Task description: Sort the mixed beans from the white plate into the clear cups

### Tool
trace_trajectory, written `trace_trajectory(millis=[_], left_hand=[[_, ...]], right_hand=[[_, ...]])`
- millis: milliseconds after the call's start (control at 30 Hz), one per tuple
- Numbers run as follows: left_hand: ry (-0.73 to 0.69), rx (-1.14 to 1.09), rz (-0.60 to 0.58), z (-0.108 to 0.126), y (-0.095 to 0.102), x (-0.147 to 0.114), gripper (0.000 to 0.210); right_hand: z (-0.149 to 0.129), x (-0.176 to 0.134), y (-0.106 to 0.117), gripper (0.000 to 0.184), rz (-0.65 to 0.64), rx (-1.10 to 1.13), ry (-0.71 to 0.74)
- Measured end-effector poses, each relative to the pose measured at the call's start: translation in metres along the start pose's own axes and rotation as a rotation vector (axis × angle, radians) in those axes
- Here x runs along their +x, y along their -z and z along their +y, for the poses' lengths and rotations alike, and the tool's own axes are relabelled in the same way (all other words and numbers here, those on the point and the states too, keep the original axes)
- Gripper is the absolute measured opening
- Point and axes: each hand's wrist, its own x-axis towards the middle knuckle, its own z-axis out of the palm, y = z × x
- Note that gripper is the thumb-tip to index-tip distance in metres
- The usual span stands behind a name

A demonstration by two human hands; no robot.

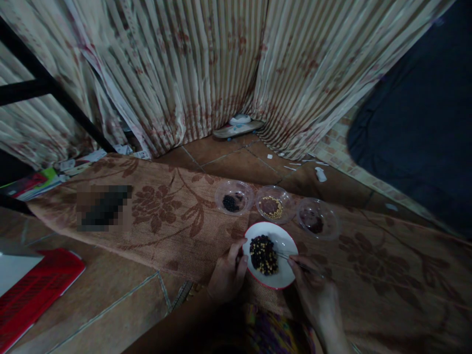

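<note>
Hands are apart, on either side of one round white plate with a red rim (285,236): the left hand (225,275), half curled, is clamped on its left edge, and the right hand (313,297) is closed around one slim metal pronged tool (311,269), its tip inside the plate. Three clear round plastic bowls stand in a row on the far side: the left bowl (231,187) has black beans (230,203), the middle bowl (286,197) yellow beans (275,211), the right bowl (330,222) dark beans (316,225). One mixed heap of dark and yellow beans (263,253) covers the plate's left part, too many to count.
</note>
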Motion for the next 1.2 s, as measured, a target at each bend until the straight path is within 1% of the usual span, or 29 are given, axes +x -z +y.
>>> trace_trajectory(millis=[167,300,433,600,933,1100,1200], left_hand=[[0.007,-0.009,-0.008,0.001,0.0,0.0,0.038],[0.033,-0.004,-0.017,0.002,0.001,0.0,0.038],[0.016,-0.008,-0.015,0.001,0.0,0.0,0.037],[0.01,-0.005,-0.015,0.0,0.001,0.0,0.037],[-0.009,-0.009,-0.01,0.001,0.001,0.0,0.038],[0.004,-0.012,-0.013,0.002,0.001,0.0,0.038],[0.017,-0.013,-0.013,0.002,0.001,0.0,0.038]], right_hand=[[0.003,-0.001,-0.003,0.037,0.011,-0.005,0.011],[0.006,-0.001,-0.003,0.034,0.007,-0.032,0.051],[0.008,-0.002,-0.003,0.032,0.023,-0.036,0.113],[0.005,-0.003,-0.002,0.029,0.019,-0.014,0.117],[-0.003,0.003,0.001,0.026,-0.055,-0.097,0.31],[-0.001,0.004,0.001,0.024,-0.029,-0.116,0.337],[0.001,0.004,0.001,0.024,-0.007,-0.121,0.378]])
